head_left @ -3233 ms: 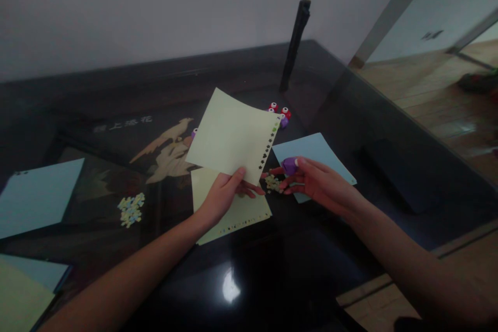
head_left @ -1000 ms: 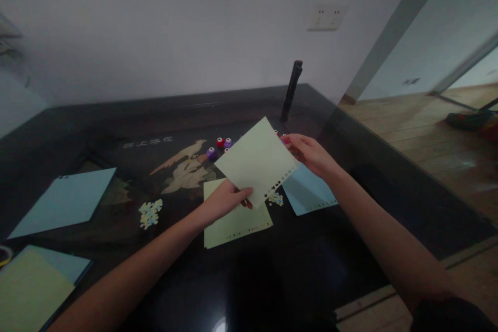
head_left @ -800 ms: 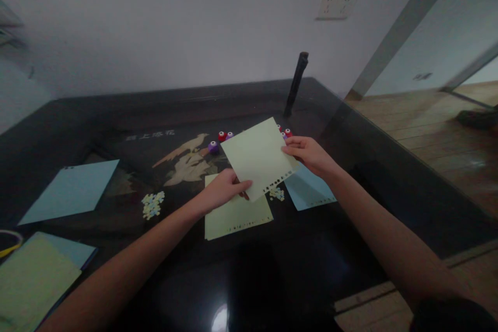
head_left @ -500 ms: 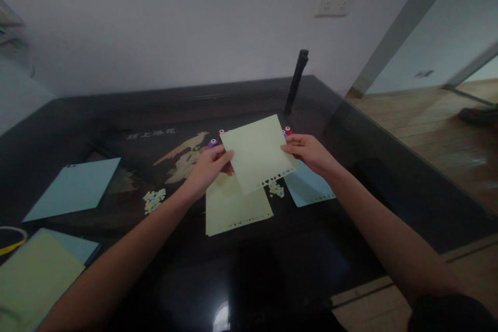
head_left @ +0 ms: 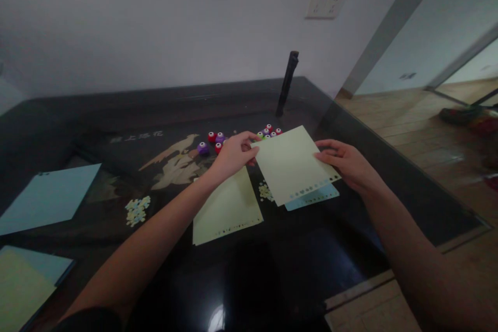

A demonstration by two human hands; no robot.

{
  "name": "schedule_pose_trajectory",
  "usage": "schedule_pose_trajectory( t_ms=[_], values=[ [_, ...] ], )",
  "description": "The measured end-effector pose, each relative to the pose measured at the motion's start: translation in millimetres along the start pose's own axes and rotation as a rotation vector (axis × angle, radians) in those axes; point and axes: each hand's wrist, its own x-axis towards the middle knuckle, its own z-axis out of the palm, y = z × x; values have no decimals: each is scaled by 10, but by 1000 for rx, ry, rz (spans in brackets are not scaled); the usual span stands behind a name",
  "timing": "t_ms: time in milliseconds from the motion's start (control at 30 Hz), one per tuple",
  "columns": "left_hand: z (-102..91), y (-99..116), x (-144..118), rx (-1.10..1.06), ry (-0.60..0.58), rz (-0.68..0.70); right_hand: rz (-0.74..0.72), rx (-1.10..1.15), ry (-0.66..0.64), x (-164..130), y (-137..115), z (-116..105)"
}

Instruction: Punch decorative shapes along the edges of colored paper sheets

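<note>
A pale yellow-green sheet of paper (head_left: 290, 163) is raised between both hands, with a row of small punched shapes along its near edge. My left hand (head_left: 237, 153) pinches its left edge, and my right hand (head_left: 346, 161) grips the right edge between thumb and fingers. Below it lies a blue sheet (head_left: 311, 198), mostly covered, also with punched holes on its near edge. To the left, under my left wrist, rests another yellow-green paper (head_left: 229, 210) with a punched edge. Small punched-out paper pieces (head_left: 265, 192) sit between the two.
Behind the hands stand several red and purple craft punches (head_left: 213, 140) and a second group (head_left: 268, 132). A second heap of paper bits (head_left: 137, 211) lies left. Blue sheets (head_left: 50, 194) and a yellow-green one (head_left: 23, 290) rest farther left. A black post (head_left: 287, 83) rises at the back.
Both hands have carried the yellow-green sheet to the right, from above the lower yellow-green paper to over the blue sheet. The view has shifted slightly right.
</note>
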Motion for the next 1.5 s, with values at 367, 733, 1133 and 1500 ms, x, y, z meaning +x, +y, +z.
schedule_pose_trajectory(
  t_ms=[367,733,1133,1500],
  values=[
    [405,-268,299,446,-83,169,-2,-364,-14,-14,289,-379],
    [471,-363,246,493,-105,188,-38,-660,-70,-5,374,-346],
    [474,-407,255,551,-108,201,-78,-751,-72,23,444,-308],
    [469,-463,268,606,-108,264,-72,-767,-64,33,434,-286]
  ],
)
